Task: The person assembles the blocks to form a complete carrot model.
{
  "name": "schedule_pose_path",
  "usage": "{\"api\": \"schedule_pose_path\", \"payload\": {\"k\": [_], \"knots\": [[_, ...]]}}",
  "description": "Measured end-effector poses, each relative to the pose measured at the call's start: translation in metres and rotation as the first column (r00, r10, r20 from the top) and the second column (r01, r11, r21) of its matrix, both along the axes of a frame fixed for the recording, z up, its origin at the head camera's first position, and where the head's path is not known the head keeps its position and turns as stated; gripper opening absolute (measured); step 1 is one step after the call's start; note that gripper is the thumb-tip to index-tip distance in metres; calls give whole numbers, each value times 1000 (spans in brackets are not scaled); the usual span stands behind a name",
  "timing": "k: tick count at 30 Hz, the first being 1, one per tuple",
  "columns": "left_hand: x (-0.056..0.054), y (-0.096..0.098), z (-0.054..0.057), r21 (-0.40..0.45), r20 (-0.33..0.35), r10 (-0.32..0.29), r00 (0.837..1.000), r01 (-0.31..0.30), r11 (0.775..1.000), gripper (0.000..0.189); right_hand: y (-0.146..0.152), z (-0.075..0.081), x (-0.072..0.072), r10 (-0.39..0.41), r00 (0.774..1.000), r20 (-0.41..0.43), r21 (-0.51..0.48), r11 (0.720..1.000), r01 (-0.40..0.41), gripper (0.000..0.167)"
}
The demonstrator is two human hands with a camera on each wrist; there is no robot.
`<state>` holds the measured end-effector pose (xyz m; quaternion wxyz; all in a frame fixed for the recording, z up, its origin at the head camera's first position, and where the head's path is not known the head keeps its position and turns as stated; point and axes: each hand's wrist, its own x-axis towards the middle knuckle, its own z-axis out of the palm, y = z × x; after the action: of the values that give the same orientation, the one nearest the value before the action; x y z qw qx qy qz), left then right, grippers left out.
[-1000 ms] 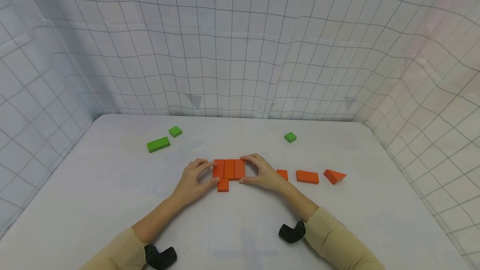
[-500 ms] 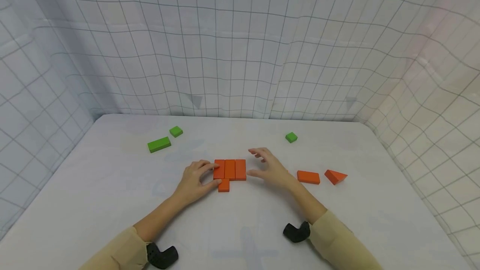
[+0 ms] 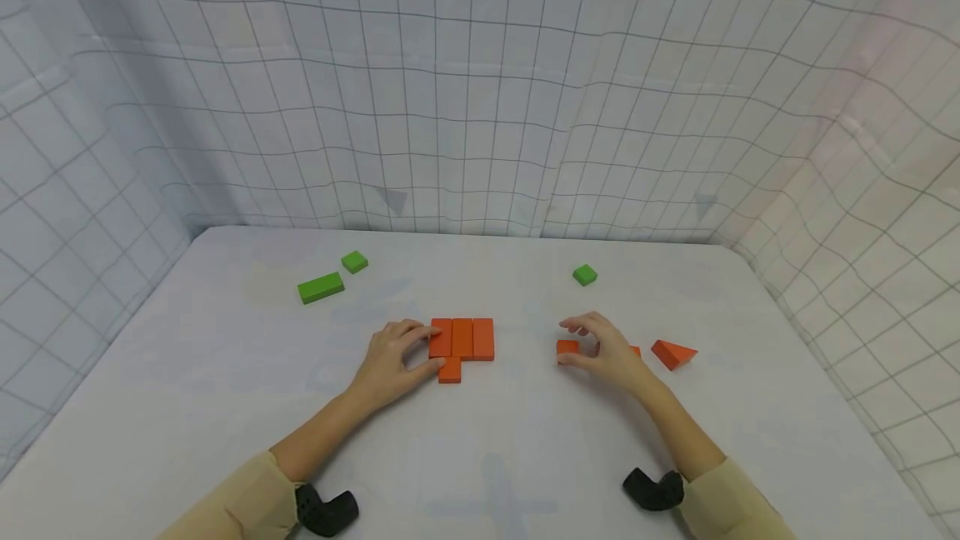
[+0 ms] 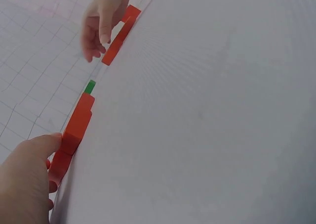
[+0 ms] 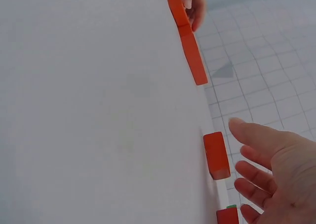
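Observation:
Three orange rectangular blocks point(image 3: 462, 338) lie side by side on the white table, with a small orange block point(image 3: 450, 371) against their near edge. My left hand point(image 3: 390, 361) holds the leftmost block point(image 3: 440, 340) between fingers and thumb, the thumb also at the small block. My right hand point(image 3: 611, 357) hovers with fingers apart around another small orange block point(image 3: 567, 347). In the right wrist view a gap shows between that hand point(image 5: 276, 169) and the nearest orange block point(image 5: 216, 155). A longer orange block point(image 3: 635, 351) is mostly hidden behind the right hand.
An orange triangular block point(image 3: 673, 354) lies right of the right hand. Farther back are a long green block point(image 3: 321, 287) and a small green block point(image 3: 354, 262) at left, and another small green block point(image 3: 585, 274) at right. White gridded curtains point(image 3: 480, 107) surround the table.
My right hand has let go of the right side of the orange row and moved right to the separate small orange block. My left hand stays at the row.

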<state>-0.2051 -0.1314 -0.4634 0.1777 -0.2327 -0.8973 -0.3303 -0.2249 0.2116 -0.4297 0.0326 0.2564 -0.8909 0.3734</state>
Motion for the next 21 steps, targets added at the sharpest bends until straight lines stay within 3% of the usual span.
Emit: {"api": "schedule_pose_path", "payload": {"k": [10, 21], "knots": [[2, 0, 1, 14, 8, 1, 1000, -2, 1000, 41, 15, -8, 7, -35, 999, -38, 78, 996, 37, 38], [0, 0, -1, 11, 16, 2, 1000, -2, 1000, 42, 16, -13, 5, -26, 998, -61, 59, 998, 29, 33]]}}
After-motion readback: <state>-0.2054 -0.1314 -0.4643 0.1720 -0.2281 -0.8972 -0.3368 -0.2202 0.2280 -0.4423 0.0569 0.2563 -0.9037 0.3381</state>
